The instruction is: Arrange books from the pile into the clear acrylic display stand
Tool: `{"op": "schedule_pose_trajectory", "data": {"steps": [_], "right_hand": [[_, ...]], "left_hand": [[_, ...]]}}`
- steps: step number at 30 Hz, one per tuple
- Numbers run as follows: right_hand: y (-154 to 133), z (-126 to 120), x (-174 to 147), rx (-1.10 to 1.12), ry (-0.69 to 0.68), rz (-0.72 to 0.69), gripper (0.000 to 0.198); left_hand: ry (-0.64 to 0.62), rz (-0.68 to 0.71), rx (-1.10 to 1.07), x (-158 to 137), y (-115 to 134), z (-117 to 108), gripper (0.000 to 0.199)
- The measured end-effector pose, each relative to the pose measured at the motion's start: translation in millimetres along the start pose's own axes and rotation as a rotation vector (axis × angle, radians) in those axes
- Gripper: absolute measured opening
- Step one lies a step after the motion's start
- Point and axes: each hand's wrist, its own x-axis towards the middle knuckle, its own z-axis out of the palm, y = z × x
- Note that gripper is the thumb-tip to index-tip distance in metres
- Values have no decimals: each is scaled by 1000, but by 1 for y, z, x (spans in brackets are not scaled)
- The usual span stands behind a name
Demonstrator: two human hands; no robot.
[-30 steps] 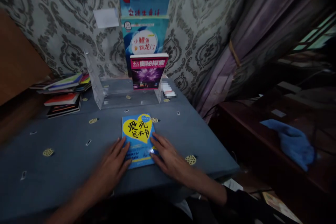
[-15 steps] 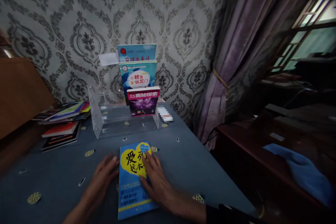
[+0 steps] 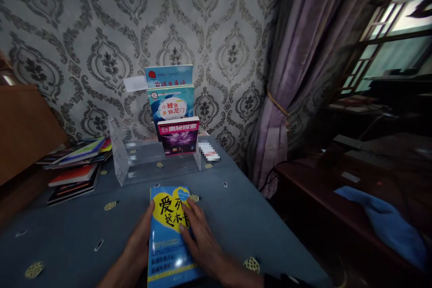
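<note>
A blue book (image 3: 168,245) with a yellow heart and black Chinese characters on its cover is in front of me, face up. My left hand (image 3: 140,231) grips its left edge, with the thumb at the cover's rim and the other fingers hidden beside or under it. My right hand (image 3: 200,234) holds the right side, its thumb and fingers lying over the cover. Beyond the book stands a clear tiered book rack (image 3: 119,153). In its right half a purple-and-pink book (image 3: 178,139), a teal book (image 3: 173,103) and a light-blue book (image 3: 168,74) stand upright in steps.
A loose stack of books (image 3: 76,168) lies on the table (image 3: 128,238) to the left, near a brown wooden panel (image 3: 27,126). A blurred-out white item (image 3: 209,151) lies right of the rack. A purple curtain (image 3: 273,112) and a dark red table (image 3: 320,198) with blue cloth (image 3: 381,220) are farther right.
My left hand has moved right, from beside the book onto its left edge. The cover now catches bright glare. My right hand remains on the cover, and the view has shifted slightly.
</note>
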Motion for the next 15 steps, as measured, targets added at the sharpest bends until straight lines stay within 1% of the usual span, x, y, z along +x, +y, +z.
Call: {"op": "schedule_pose_trajectory", "data": {"steps": [1, 2, 5, 7, 9, 12, 13, 15], "right_hand": [[-1, 0, 0, 21, 20, 21, 56], [-1, 0, 1, 43, 40, 44, 56], [4, 1, 3, 103, 108, 97, 57], [12, 5, 5, 133, 158, 96, 57], [22, 10, 8, 152, 218, 86, 58], [33, 18, 12, 149, 285, 92, 58], [34, 19, 13, 142, 298, 97, 58], [35, 19, 14, 132, 294, 104, 57]], "left_hand": [[0, -36, -47, 0, 1, 4, 61], [3, -35, -61, -1, 2, 8, 63], [24, 51, -42, -3, 4, 16, 63], [23, 108, -15, -3, 3, 18, 59], [25, 166, 19, 2, 0, 15, 54], [36, 295, 54, 13, -5, 6, 45], [43, 329, 55, 17, -7, 3, 41], [36, 347, 55, 22, -8, -1, 38]]}}
